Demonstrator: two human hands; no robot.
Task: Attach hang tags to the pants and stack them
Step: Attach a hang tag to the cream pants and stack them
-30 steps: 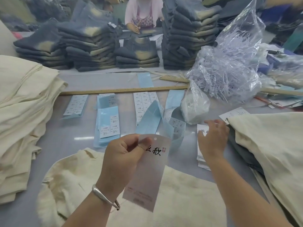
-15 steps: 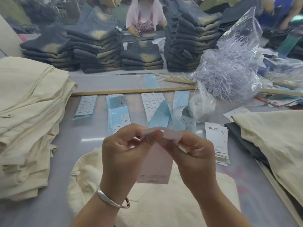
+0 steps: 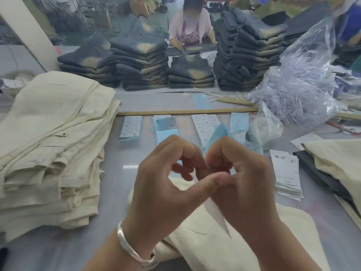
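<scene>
The fingers (image 3: pixel 197 163) of the left hand (image 3: pixel 164 192) and those of the right hand (image 3: pixel 244 184) are curled in and meet tip to tip above the middle of the surface (image 3: pixel 117 192), thumbs touching. Between them they pinch the top of a pale hang tag (image 3: pixel 218 216), most of which is hidden by the palms; only its lower end shows, hanging down between the wrists. A silver bangle (image 3: pixel 132 249) sits on the left wrist.

Directly beneath the hands lies one cream pair of pants (image 3: pixel 224 247), flat on the surface. To the left stands a tall stack of folded cream pants (image 3: pixel 50 145). At the right edge more cream fabric (image 3: pixel 336 159) lies over something dark. Just left of that sits a small pile of white hang tags (image 3: pixel 287 173) printed with black characters.

Farther back, strips of blue-backed labels (image 3: pixel 130 127) lie in a row in front of a long wooden ruler (image 3: pixel 185 112). A crumpled clear plastic bag (image 3: pixel 297 85) rests at the right rear. Behind the ruler rise stacks of dark washed jeans (image 3: pixel 140 61), with another person (image 3: pixel 190 26) seated beyond them.
</scene>
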